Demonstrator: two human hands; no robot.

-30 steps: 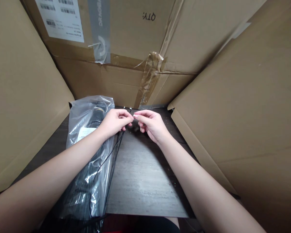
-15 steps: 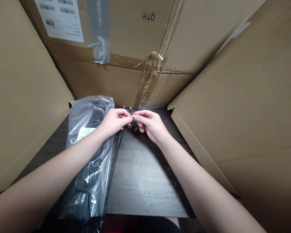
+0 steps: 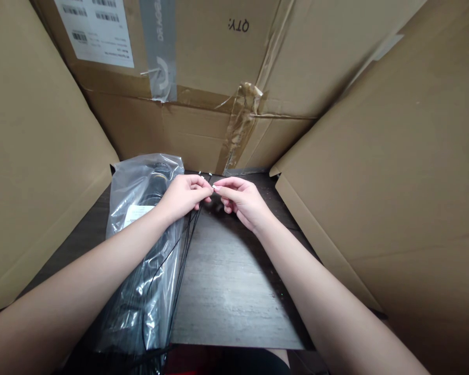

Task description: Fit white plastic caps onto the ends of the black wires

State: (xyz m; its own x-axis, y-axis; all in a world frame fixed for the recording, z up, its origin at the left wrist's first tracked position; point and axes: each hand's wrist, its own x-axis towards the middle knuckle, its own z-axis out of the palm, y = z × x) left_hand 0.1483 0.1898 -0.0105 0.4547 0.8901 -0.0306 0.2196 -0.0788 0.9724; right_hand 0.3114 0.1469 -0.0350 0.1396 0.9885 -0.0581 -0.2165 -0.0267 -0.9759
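Head view, looking down into a nook walled by cardboard. Left hand point(image 3: 183, 195) and right hand point(image 3: 244, 200) meet fingertip to fingertip just above centre frame, over the far edge of a dark table point(image 3: 226, 291). Both are closed in a fine pinch, thumb against forefinger, on a bundle of thin black cords point(image 3: 184, 242); the other fingers curl loosely under. Cords run from the pinch down and left toward the bottom edge, alongside and partly over a clear plastic bag point(image 3: 140, 208) of black goods at left centre. Two small pale tips point(image 3: 205, 173) poke out just beyond the fingers. Cables or ties, too fine to tell at this range. Judged handling: very light, limp, smooth, likely to slide through a slack grip and to tangle with their neighbours. Best taken near the tips, one strand pinched apart from the rest, with the free length left lying on the table. Bag film looks slick and crinkly. Surroundings: taped box point(image 3: 219, 62) across the top of frame with a white label point(image 3: 96, 28) at upper left; cardboard panels lean in at left point(image 3: 31, 156) and right point(image 3: 394, 182).
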